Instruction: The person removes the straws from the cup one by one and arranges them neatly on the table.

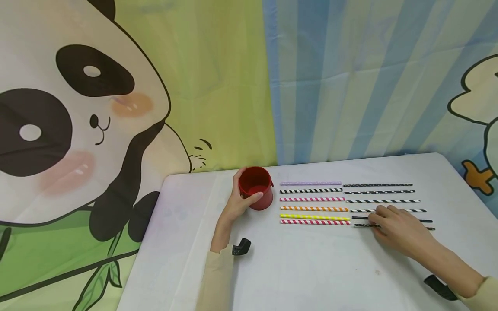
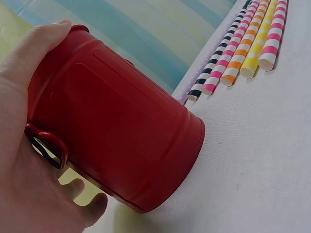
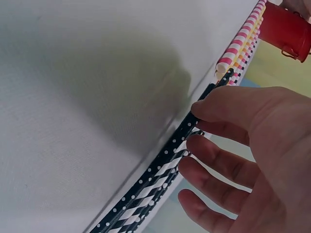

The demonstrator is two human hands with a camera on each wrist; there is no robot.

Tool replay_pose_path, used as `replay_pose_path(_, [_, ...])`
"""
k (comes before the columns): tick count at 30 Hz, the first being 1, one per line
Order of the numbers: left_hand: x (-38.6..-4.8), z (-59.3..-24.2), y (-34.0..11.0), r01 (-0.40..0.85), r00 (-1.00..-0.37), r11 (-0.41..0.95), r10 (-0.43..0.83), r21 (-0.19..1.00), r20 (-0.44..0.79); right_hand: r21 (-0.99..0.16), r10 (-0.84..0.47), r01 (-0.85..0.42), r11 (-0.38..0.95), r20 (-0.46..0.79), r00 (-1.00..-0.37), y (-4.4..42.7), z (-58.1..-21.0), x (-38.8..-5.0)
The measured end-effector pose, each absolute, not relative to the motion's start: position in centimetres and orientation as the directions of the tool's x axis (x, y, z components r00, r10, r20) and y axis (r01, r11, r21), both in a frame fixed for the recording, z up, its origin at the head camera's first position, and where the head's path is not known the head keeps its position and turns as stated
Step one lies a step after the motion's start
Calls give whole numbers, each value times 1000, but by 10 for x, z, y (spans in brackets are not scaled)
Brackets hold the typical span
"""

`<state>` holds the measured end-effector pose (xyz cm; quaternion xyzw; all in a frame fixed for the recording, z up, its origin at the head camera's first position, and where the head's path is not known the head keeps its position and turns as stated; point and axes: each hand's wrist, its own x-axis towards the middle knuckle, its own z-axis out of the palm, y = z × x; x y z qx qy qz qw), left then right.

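A small red metal bucket with side handles stands on the table, its mouth facing up. My left hand grips its left side, thumb near the rim. My right hand is over the right column of black straws. In the right wrist view, thumb and index finger pinch a black straw with white dots, while the other fingers are loosely bent beside the row. That straw is the nearest of its column; a plain black straw lies just behind it, partly covered by the hand.
Left of the black straws lies a column of coloured ones: a lilac straw, a black-striped straw, a pink-striped straw, an orange-striped straw, a yellow straw and a red-striped straw. A patterned curtain hangs behind the white table.
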<state>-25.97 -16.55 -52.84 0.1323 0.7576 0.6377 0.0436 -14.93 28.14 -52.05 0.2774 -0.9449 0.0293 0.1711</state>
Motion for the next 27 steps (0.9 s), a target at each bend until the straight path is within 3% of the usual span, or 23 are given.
replay_pose_path(7, [-260,-528,-167,123,-959,161,272,979,75,22,-497,-518,855,317,-808,283,-524,-150])
replay_pose_path(14, [-245,-498,-165,103,-954,147,294,984,56,-1,-480,-503,864,296,-826,281,-524,-151])
replay_pose_path(19, [-245,-497,-165,102,-953,146,299,984,55,-9,-468,-491,871,289,-836,281,-523,-151])
replay_pose_path(27, [-248,-495,-163,87,-949,163,315,983,32,-104,-354,-375,921,175,-919,278,-514,-147])
